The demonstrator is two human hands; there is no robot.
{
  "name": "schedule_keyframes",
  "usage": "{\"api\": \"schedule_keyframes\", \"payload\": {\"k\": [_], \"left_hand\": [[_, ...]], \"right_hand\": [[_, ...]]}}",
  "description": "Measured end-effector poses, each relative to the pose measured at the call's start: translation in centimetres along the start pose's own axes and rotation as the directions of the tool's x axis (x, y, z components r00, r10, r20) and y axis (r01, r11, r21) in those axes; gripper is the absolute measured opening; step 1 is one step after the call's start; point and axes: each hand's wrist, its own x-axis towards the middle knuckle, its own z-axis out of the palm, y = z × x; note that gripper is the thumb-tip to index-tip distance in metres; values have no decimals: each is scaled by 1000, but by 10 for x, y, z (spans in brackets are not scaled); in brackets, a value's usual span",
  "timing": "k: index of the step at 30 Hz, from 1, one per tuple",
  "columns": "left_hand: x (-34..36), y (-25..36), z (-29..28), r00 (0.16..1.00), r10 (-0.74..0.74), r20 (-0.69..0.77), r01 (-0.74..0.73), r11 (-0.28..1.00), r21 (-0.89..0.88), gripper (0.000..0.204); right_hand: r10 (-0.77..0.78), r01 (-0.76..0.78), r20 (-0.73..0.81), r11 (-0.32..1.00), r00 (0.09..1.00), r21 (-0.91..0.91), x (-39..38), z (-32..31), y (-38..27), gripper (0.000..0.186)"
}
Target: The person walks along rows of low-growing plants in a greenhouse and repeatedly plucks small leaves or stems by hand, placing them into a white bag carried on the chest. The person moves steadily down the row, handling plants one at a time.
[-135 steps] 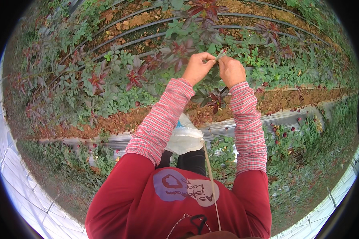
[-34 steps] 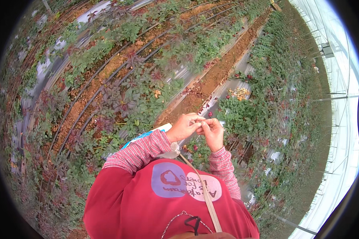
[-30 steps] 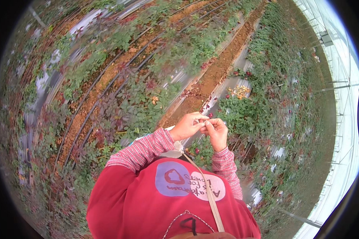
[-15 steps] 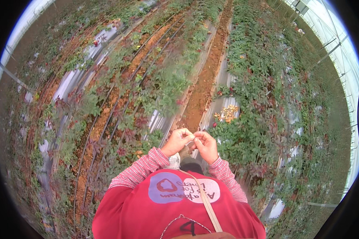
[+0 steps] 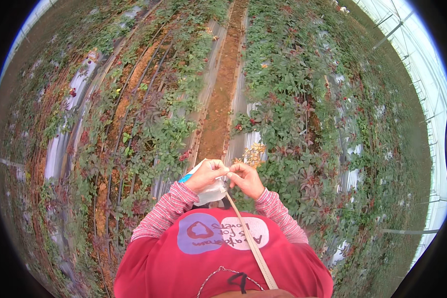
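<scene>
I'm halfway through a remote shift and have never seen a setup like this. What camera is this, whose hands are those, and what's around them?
There is no machine here: you see a person's two bare hands through a wide fisheye camera worn on the head, looking down, so edges bend toward the rim. Left in the picture is the person's left.

The bare left hand and bare right hand meet at the fingertips; anything pinched there is too small to make out. Below them is a white, bag-like pouch, with a flat beige strap running down the red top toward it.

Ahead, a reddish-brown soil path runs between leafy green and dark-red plants, edged by silvery-grey sheeting.
</scene>
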Motion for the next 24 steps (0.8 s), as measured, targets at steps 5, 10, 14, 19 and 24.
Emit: {"api": "schedule_keyframes", "payload": {"k": [5,10,14,19,24], "left_hand": [[99,16,-37,991,-95,93,103,990,-95,27],[200,79,-86,959,-67,277,111,983,-147,25],[269,150,-129,950,-24,310,23,1000,7,23],[341,214,-178,983,6,186,-10,1000,20,21],[412,256,-220,997,-19,69,29,989,-146,20]], "right_hand": [[38,-38,-47,999,998,-1,80,-44,-21,12],[104,-109,-152,994,983,-23,191,-86,-53,12],[114,-89,-164,984,980,155,286,-110,-95,14],[112,-79,-113,963,987,256,392,-126,-135,8],[60,-52,-51,988,997,147,500,-159,-162,9]]}}
